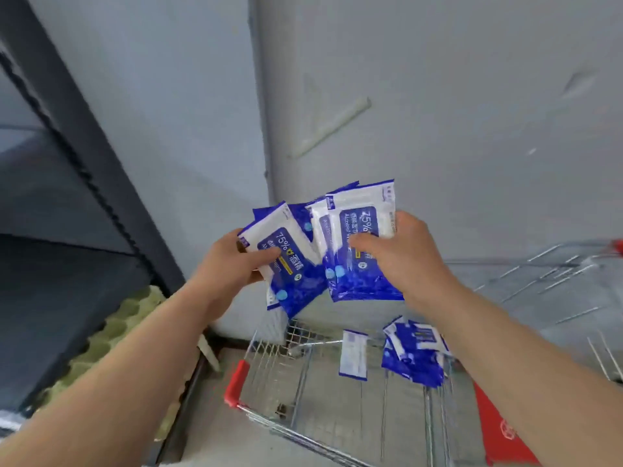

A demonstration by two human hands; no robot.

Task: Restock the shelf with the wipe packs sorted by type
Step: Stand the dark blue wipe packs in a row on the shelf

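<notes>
Both hands were raised above the cart (303,412). The left hand (232,264) gripped a bunch of blue wipe packs (286,261); the right hand (401,254) gripped another bunch (357,264). More packs (413,355), blurred, apparently lay in the cart, beside the dark shelf (67,197).

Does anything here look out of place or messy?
Yes. The packs gripped by the left hand and right hand fan out at odd angles, not squared. In the cart, a lone pack shows its white back, apart from the jumbled blue heap.
</notes>
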